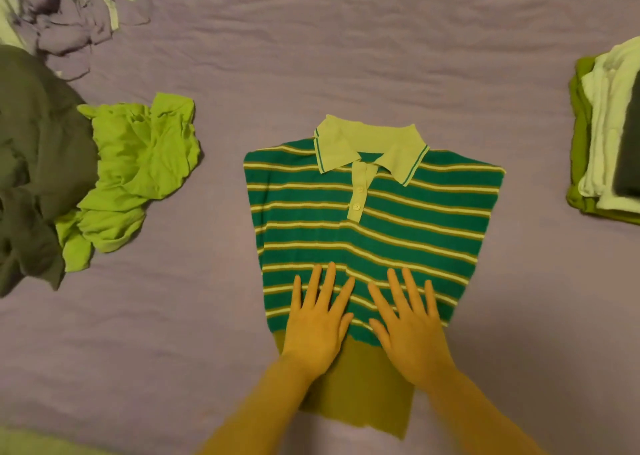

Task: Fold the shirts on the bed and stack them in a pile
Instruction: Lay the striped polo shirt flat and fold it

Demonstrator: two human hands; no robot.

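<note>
Left hand [317,323]: I see it flat, fingers spread, pressing the striped polo's lower part, gripping nothing.
Right hand [410,326]: just beside it, likewise flat and pressing.
Striped polo [374,219]: front up, sleeves tucked under, mid-bed [346,56].
Unfolded shirts [138,164]: left of the polo.
Folded pile [602,143]: right of the polo.

Striped polo shirt [374,226] flat on bed [311,56], sleeves folded under; crumpled shirts [138,167] left; folded pile [606,143] right.
</note>
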